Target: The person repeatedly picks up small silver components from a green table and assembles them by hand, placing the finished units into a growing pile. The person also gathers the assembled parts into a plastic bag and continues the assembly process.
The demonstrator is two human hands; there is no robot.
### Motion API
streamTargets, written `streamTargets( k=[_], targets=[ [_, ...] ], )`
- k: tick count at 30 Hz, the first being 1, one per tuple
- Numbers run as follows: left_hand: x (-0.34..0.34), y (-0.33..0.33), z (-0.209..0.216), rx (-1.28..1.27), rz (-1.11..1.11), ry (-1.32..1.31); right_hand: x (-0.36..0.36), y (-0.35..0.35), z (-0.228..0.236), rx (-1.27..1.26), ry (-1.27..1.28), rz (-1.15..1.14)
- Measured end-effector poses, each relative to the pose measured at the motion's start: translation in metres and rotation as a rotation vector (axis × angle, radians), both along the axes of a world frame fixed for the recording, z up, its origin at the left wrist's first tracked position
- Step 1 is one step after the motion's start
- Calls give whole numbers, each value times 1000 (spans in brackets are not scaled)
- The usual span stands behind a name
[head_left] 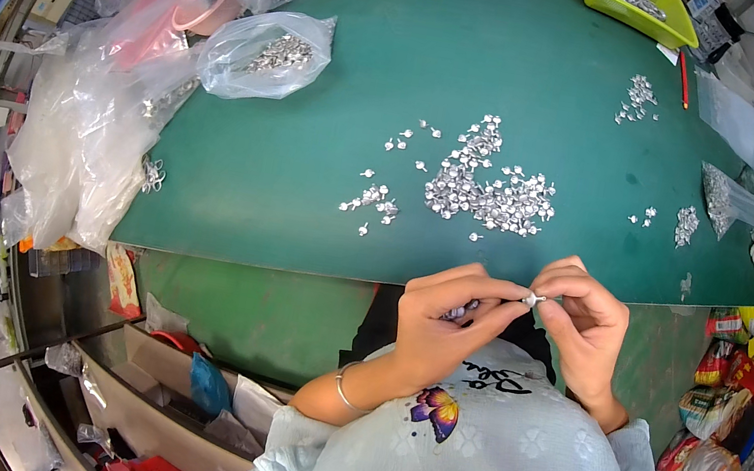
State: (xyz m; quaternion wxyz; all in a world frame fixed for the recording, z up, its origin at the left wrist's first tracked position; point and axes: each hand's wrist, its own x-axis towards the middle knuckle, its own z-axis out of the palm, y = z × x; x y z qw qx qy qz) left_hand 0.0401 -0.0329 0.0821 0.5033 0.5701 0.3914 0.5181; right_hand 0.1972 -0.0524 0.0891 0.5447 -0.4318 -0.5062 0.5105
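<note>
Just in front of the table's near edge, my left hand (430, 326) and my right hand (593, 327) meet fingertip to fingertip. Between them is one small silvery metal part (534, 301), pinched by thumb and forefinger from both sides. More small metal parts (460, 311) show in the curl of my left fingers. On the green tabletop (307, 174) beyond my hands lies a large loose pile of like parts (489, 194), each with a rounded head and a short stem. A smaller scatter (373, 200) sits left of the pile.
An open clear bag of metal parts (282, 55) stands at the back left, beside heaped plastic bags (84, 137). Small groups of parts (637, 101) lie on the right, near a red pen (684, 80) and a filled bag (731, 203). A yellow-green basket (647, 19) is at the far right.
</note>
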Motion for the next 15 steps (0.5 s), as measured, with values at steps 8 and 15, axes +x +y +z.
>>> streamTargets(
  k=[8, 15],
  targets=[
    [3, -1, 2, 60, 14, 0, -2, -4, 0, -39, 64, -22],
    [-4, 12, -28, -917, -428, -852, 24, 20, -30, 46, -350, -81]
  ],
)
